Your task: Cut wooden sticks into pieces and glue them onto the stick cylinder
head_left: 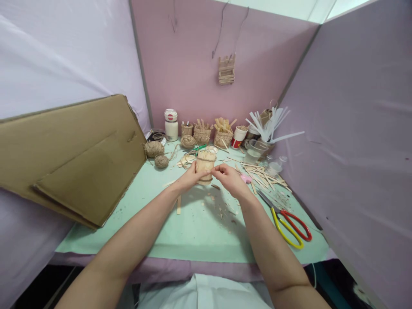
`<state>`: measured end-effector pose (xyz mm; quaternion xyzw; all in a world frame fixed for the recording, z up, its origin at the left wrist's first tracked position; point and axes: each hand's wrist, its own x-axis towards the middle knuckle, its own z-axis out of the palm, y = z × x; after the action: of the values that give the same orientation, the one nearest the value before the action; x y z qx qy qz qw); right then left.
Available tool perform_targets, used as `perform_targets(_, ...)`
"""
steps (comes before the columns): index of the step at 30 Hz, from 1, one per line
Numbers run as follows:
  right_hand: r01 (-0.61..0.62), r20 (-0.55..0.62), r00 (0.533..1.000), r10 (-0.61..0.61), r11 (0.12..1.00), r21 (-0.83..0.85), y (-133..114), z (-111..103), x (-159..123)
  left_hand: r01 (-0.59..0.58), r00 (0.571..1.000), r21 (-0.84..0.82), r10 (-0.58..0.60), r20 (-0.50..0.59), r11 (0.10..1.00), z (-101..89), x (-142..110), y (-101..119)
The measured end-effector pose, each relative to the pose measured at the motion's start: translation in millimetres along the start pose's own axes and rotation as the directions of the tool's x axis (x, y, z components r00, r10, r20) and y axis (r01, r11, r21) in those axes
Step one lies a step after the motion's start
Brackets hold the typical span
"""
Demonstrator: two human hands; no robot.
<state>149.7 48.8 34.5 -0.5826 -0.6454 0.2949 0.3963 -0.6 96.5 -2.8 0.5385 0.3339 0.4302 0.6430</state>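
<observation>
My left hand is wrapped round a small wooden-stick cup, which has twine bands near its top and bottom. The cup is upright, held a little above the green-covered table. At its right side my right hand pinches with thumb and finger close to the cup's wall; whatever lies between those fingertips is too small to make out. Behind the cup lie pale wood pieces and a green-handled tool, partly hidden.
Scissors with red and yellow handles lie right, near loose wooden sticks and a pink tool. Twine balls sit left beside leaning cardboard. Stick-filled baskets, a white bottle and clear cups line the back.
</observation>
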Motion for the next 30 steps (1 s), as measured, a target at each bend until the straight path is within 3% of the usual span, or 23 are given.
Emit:
perform_targets(11, 0.008, -0.084, 0.996, 0.000, 0.995, 0.102, 6, -1, -3, 0.049, 0.998, -0.037, -0.050, -0.030, 0.998, -5.3, 3, -4)
perform_targets(23, 0.083, -0.235, 0.972, -0.019, 0.961, 0.265, 27, 19, 4, 0.035, 0.999, -0.129, -0.040, -0.034, 0.991, -2.5, 4, -5)
perform_targets(30, 0.091, -0.259, 0.966, -0.006, 0.944, 0.318, 32, 24, 0, 0.139, 0.989, -0.250, -0.122, 0.082, 0.958, -2.7, -1, -2)
